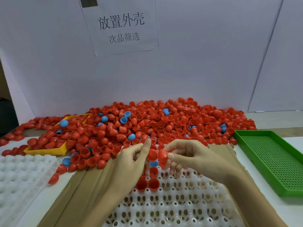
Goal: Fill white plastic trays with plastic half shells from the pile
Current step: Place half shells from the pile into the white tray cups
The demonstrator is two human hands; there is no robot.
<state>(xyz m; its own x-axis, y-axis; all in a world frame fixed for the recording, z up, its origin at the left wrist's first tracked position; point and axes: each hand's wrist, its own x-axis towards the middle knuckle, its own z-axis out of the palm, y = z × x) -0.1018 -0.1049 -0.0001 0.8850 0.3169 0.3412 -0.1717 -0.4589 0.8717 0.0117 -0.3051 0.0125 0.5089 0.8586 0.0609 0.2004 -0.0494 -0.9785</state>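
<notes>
A large pile of half shells [147, 123] (mostly red, with a few blue ones mixed in) is spread across the far side of the table against a white board, on which a paper sign [120, 26] with printed characters is fixed. A white tray [180, 205] with rows of round pockets is laid in the foreground on sheets of brown cardboard [78, 190]. Three red shells [148, 184] are seated open side up in pockets near its far left corner, and most of the other pockets in view are unfilled. A red shell [151, 154] is pinched by the curled fingers of the left hand [131, 163] above the far edge of the tray, and a second red shell [162, 155] is held just beside it between the thumb and fingers of the right hand [188, 154]; whether the two shells touch cannot be told. A second white tray [18, 176] is seen at the left edge, with a yellow tray [44, 151] partly buried by the pile behind it. A green perforated tray [272, 161] is placed to the right, apart from the pile's edge.
</notes>
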